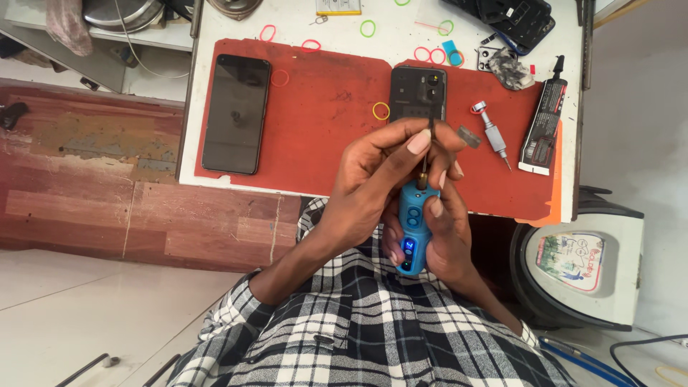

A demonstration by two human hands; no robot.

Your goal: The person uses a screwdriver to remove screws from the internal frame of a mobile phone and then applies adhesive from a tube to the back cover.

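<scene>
My right hand (448, 229) grips a blue electric screwdriver (414, 226) held upright, with lit blue buttons on its body. My left hand (380, 168) pinches the thin bit (426, 154) at the driver's tip between thumb and fingers. Just beyond my fingers a dark phone with its back cover and camera showing (418, 92) lies on a red work mat (322, 122). A second phone (236, 113) lies screen-up at the mat's left end.
A small silver hand screwdriver (493, 134) and a black glue tube (542, 127) lie on the mat's right side. Coloured rubber bands (368, 29) dot the white table (387, 43). Phone parts (516, 20) sit far right; a round white device (584, 265) stands beside me.
</scene>
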